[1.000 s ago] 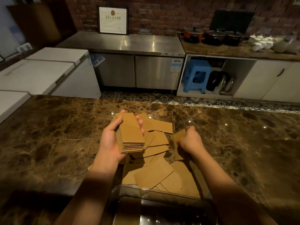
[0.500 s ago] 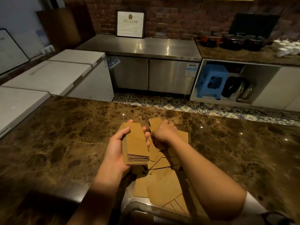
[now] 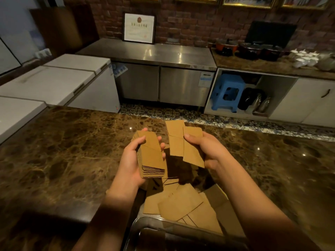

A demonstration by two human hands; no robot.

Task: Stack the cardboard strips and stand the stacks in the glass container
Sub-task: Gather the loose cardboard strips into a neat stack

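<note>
I see the left hand (image 3: 131, 160) gripping a stack (image 3: 151, 154) above the counter (image 3: 54, 151). The right hand (image 3: 208, 151) pinches two strips (image 3: 184, 142). Loose strips (image 3: 181, 203) lie beside the glass container (image 3: 145, 230).

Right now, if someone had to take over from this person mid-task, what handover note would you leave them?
Left hand grips a stack of strips.
Right hand pinches a few loose strips, held up beside the stack, not yet added.
More strips lie scattered on the marble counter.
Glass container sits at the near edge; no stack seen in it.
Left: finish stacking, stand stacks in container.
</note>
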